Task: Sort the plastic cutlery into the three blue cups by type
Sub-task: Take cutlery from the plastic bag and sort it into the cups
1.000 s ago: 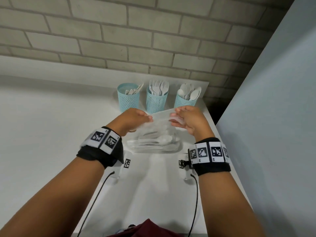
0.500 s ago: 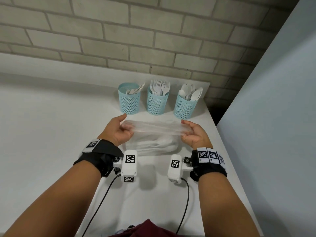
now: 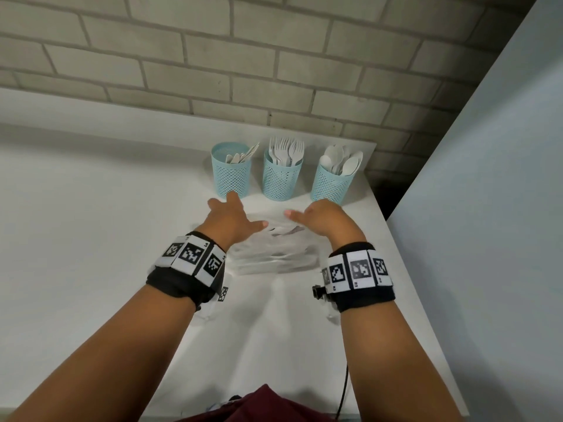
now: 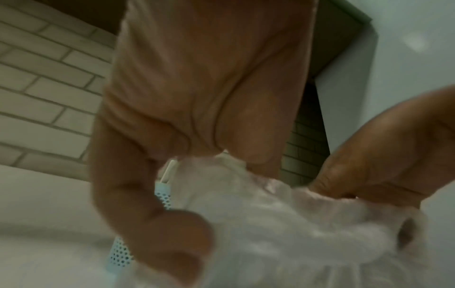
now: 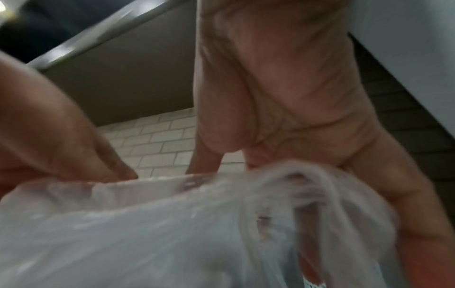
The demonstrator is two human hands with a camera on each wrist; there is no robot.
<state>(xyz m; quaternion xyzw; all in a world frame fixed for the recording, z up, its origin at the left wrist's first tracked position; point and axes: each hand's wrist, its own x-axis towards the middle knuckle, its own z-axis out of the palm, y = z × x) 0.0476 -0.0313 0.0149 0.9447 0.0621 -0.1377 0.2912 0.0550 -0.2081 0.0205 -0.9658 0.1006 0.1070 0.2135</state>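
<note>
Three blue mesh cups stand at the back of the white table: the left cup (image 3: 231, 175) holds knives, the middle cup (image 3: 281, 178) forks, the right cup (image 3: 332, 184) spoons. In front of them lies a clear plastic bag (image 3: 274, 254) with white cutlery inside. My left hand (image 3: 234, 214) is over the bag's left end with its fingers spread and its thumb on the film. My right hand (image 3: 321, 219) is at the right end, thumb out and fingers curled down round the bag's rim (image 5: 307, 185). Both wrist views are blurred, and the bag (image 4: 283, 233) fills their lower half.
A grey brick wall runs behind the cups. A pale panel (image 3: 487, 208) stands close along the table's right edge. The table (image 3: 91, 223) stretches white to the left of the bag. A cable (image 3: 344, 391) hangs at the near right edge.
Both hands have turned palm down and moved forward over the bag, which they held stretched between them half a second ago. The bag now lies flatter on the table.
</note>
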